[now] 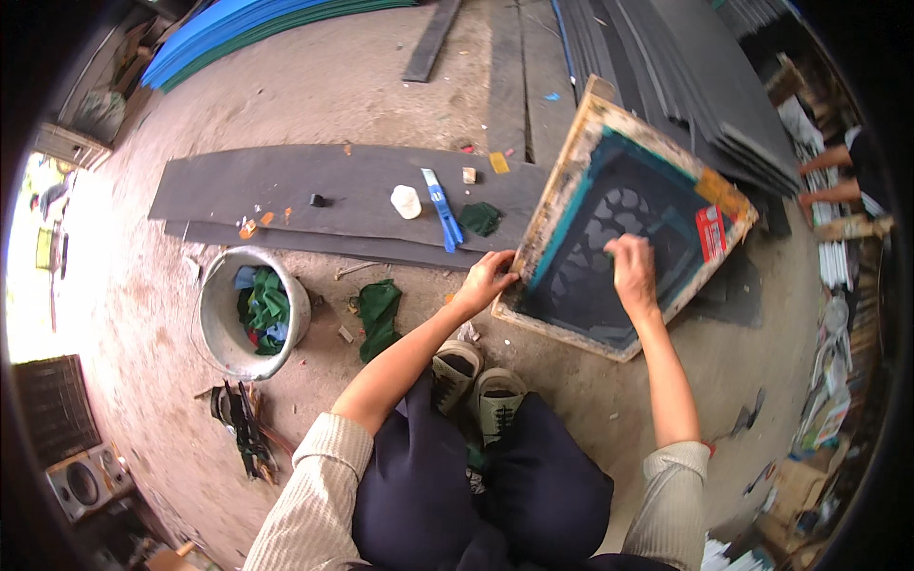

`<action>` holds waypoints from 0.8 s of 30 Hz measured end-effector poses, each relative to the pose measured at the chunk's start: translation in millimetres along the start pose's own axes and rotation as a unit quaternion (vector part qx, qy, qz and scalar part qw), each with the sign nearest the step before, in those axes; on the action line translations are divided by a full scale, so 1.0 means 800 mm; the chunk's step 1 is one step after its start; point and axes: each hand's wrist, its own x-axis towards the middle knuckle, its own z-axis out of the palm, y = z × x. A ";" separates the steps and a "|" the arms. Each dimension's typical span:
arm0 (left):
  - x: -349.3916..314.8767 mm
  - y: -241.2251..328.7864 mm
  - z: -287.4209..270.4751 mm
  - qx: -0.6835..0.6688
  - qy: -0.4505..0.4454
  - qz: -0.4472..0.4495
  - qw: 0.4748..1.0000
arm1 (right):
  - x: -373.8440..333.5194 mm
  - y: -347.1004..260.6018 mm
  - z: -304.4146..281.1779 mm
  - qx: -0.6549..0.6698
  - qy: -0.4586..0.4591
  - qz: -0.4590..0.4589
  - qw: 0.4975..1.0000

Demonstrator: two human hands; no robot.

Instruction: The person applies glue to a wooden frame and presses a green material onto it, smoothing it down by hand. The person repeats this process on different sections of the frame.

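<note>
A wooden screen-printing frame (583, 176) stands tilted in front of me on the right. Its dark mesh has a teal border and a pale pattern of rounded shapes, with a red label (710, 233) near the right edge. My left hand (487, 283) grips the frame's lower left rail between thumb and fingers. Over the mesh, beside the pattern, is my right hand (633, 274), its fingers pinched together. A small dark-greenish bit shows at those fingertips, too small to name. On the dark sheet to the left lie a blue-handled tool (443, 211) and a green cloth (480, 219).
A white bucket (303, 319) with green and blue rags stands at left, another green rag (380, 314) beside it. A white lump (406, 202) sits on the dark flat sheet (257, 186). Stacked dark sheets (705, 86) fill the back right. Another person's arms (828, 176) show at far right.
</note>
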 end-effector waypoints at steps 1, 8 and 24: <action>-0.003 0.006 -0.010 0.017 0.007 0.022 1.000 | 0.039 -0.008 -0.005 0.006 0.080 0.066 0.995; -0.062 -0.023 -0.115 -0.124 0.276 -0.011 0.953 | 0.190 -0.173 0.073 0.357 0.132 0.188 0.905; -0.024 -0.047 -0.142 0.029 0.384 0.004 0.923 | 0.114 -0.178 0.167 0.358 -0.107 0.277 0.885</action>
